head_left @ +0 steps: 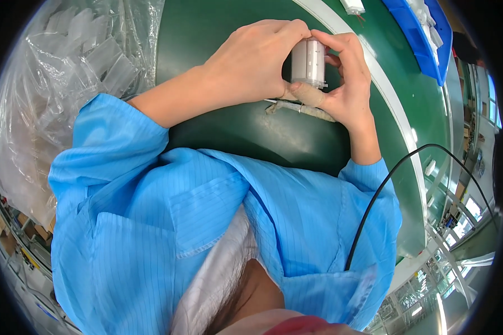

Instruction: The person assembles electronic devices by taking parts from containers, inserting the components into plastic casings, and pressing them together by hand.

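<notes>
Between my two hands, over the green table (pixel 235 131), I hold a small white box-like part in a clear plastic casing (pixel 308 62). My left hand (pixel 260 58) is closed on its left side, with fingertips at its upper end and the thumb near its lower end. Against the right side presses my right hand (pixel 349 72), with a tan wrap round its thumb. The fingers of both hands meet around the part. Just below them a thin pale strip (pixel 304 108) with ragged ends lies on the table.
A large clear bag (pixel 33 111) full of clear plastic casings stands at the left. A white rail (pixel 394 95) curves along the right. Beyond it are a blue bin (pixel 439 50) with white parts and another white part (pixel 353 5) with red wires. A black cable (pixel 385 181) arcs past my right sleeve.
</notes>
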A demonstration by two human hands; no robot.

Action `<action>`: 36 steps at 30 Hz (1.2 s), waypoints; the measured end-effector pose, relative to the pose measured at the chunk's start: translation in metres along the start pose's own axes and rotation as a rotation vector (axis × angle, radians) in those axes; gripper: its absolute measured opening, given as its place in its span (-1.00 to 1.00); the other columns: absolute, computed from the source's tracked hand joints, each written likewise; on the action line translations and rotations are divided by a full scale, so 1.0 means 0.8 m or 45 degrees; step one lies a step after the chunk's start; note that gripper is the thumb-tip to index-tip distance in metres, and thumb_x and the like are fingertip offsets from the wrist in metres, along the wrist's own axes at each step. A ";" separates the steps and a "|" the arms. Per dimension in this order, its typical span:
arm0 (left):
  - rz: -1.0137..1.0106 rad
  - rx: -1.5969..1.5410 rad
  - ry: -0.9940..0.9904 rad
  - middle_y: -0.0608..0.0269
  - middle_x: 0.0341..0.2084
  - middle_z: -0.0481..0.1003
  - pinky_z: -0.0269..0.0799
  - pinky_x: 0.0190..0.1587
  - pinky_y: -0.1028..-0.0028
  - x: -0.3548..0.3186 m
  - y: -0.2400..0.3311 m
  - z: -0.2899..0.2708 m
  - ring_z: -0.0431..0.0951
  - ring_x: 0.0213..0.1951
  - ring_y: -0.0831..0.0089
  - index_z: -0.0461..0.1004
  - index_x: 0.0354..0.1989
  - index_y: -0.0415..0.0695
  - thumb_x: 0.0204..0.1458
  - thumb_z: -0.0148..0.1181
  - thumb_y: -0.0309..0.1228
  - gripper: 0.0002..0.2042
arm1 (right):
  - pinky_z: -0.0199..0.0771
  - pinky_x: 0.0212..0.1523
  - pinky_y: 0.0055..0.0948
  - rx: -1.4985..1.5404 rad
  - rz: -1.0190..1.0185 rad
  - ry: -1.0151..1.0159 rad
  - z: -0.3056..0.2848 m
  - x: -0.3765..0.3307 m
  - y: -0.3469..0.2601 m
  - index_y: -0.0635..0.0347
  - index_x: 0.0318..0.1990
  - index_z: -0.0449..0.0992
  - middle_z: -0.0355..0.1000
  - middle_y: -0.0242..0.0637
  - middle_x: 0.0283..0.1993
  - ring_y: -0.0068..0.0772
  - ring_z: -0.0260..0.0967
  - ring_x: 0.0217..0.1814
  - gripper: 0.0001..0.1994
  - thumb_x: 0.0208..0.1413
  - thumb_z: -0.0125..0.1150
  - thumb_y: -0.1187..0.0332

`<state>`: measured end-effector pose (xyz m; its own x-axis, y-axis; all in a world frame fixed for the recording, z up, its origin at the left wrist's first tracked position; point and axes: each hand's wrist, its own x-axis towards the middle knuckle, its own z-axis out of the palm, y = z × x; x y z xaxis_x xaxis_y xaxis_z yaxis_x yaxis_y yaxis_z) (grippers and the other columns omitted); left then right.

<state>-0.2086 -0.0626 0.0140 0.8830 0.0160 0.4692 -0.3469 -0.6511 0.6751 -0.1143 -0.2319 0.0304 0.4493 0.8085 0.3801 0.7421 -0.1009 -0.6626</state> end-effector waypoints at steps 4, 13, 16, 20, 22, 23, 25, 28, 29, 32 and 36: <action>0.063 0.063 0.035 0.07 -0.33 0.49 0.47 -0.19 0.23 0.001 0.001 0.003 0.52 -0.23 0.11 0.37 -0.17 -0.17 -0.37 0.48 -0.32 -0.47 | 0.54 -0.09 -0.37 -0.086 0.010 0.044 0.000 -0.003 0.004 0.20 0.08 0.43 0.32 -0.25 -0.13 -0.34 0.36 -0.06 -0.31 -0.33 0.53 0.27; -0.028 -0.205 -0.128 0.03 -0.14 0.49 0.40 0.05 0.28 0.012 -0.018 -0.012 0.51 -0.07 0.10 0.37 0.03 -0.20 -0.32 0.48 -0.24 -0.33 | 0.47 0.10 -0.34 0.245 0.084 -0.088 -0.021 0.008 -0.006 0.19 0.20 0.36 0.31 -0.22 0.04 -0.32 0.34 0.07 -0.30 -0.21 0.47 0.38; 0.018 -0.201 -0.117 0.04 -0.07 0.48 0.40 0.05 0.29 0.008 -0.021 -0.007 0.49 -0.03 0.08 0.35 0.07 -0.19 -0.30 0.48 -0.20 -0.30 | 0.46 0.14 -0.32 0.230 0.094 -0.076 -0.022 0.006 -0.009 0.21 0.18 0.37 0.32 -0.22 0.05 -0.32 0.35 0.07 -0.33 -0.21 0.45 0.45; 0.044 -0.088 -0.089 0.04 -0.05 0.47 0.40 0.06 0.29 0.010 -0.016 -0.006 0.49 -0.02 0.08 0.35 0.08 -0.17 -0.31 0.48 -0.21 -0.29 | 0.51 0.05 -0.38 0.103 -0.034 -0.030 -0.021 0.005 -0.005 0.25 0.15 0.40 0.33 -0.23 -0.04 -0.36 0.37 -0.03 -0.37 -0.20 0.41 0.48; 0.073 -0.054 -0.071 0.04 -0.06 0.47 0.40 0.05 0.28 0.010 -0.017 -0.004 0.49 -0.02 0.08 0.35 0.09 -0.17 -0.31 0.49 -0.21 -0.29 | 0.52 0.01 -0.40 0.098 -0.080 -0.007 -0.020 0.003 -0.001 0.26 0.14 0.41 0.33 -0.23 -0.06 -0.37 0.38 -0.06 -0.39 -0.20 0.39 0.49; 0.138 -0.015 -0.036 0.05 -0.06 0.47 0.41 0.05 0.28 0.009 -0.020 -0.002 0.49 -0.02 0.09 0.34 0.09 -0.16 -0.32 0.49 -0.23 -0.29 | 0.52 -0.01 -0.40 0.129 -0.115 0.005 -0.019 0.002 0.002 0.27 0.14 0.41 0.33 -0.23 -0.08 -0.37 0.38 -0.08 -0.39 -0.20 0.39 0.49; 0.200 0.025 -0.003 0.06 -0.07 0.47 0.41 0.04 0.27 0.012 -0.013 -0.007 0.49 -0.02 0.10 0.34 0.09 -0.15 -0.32 0.49 -0.25 -0.29 | 0.53 -0.03 -0.41 0.163 -0.148 0.017 -0.017 0.001 0.009 0.28 0.14 0.41 0.32 -0.24 -0.10 -0.36 0.37 -0.10 -0.38 -0.21 0.39 0.50; 0.308 0.129 -0.029 -0.10 -0.20 0.44 0.42 -0.08 0.15 0.028 0.006 -0.019 0.48 -0.16 -0.07 0.38 0.01 -0.22 -0.15 0.29 -0.43 -0.52 | 0.51 0.01 -0.39 0.184 -0.131 0.007 -0.023 0.001 0.015 0.29 0.15 0.39 0.31 -0.23 -0.04 -0.35 0.36 -0.03 -0.37 -0.19 0.41 0.47; 0.236 0.039 0.021 -0.02 -0.13 0.45 0.41 -0.02 0.22 0.026 -0.005 -0.009 0.48 -0.09 0.02 0.35 0.05 -0.19 -0.24 0.39 -0.35 -0.40 | 0.48 0.05 -0.38 0.252 -0.106 0.017 -0.028 0.004 0.015 0.28 0.16 0.38 0.30 -0.23 0.00 -0.35 0.34 0.02 -0.36 -0.19 0.42 0.46; 0.006 -0.318 0.006 0.05 -0.03 0.44 0.40 0.04 0.30 0.022 -0.007 0.009 0.48 0.01 0.12 0.30 0.12 -0.20 -0.30 0.49 -0.26 -0.26 | 0.38 0.14 -0.36 0.388 -0.048 0.040 -0.029 0.003 0.014 0.27 0.18 0.37 0.26 -0.23 0.10 -0.36 0.26 0.15 -0.34 -0.18 0.43 0.45; -0.080 -0.198 -0.117 0.01 0.18 0.26 0.25 0.21 0.31 0.008 -0.007 0.018 0.30 0.20 0.10 0.10 0.32 -0.11 -0.18 0.45 -0.23 -0.14 | 0.40 0.00 -0.42 0.033 0.206 0.041 -0.056 -0.001 0.038 0.08 0.10 0.47 0.38 -0.27 0.00 -0.32 0.38 -0.01 -0.41 -0.22 0.43 0.33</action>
<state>-0.1964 -0.0695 0.0050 0.9270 -0.0209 0.3745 -0.3288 -0.5260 0.7844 -0.0698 -0.2615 0.0385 0.5781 0.7637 0.2873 0.6460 -0.2132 -0.7330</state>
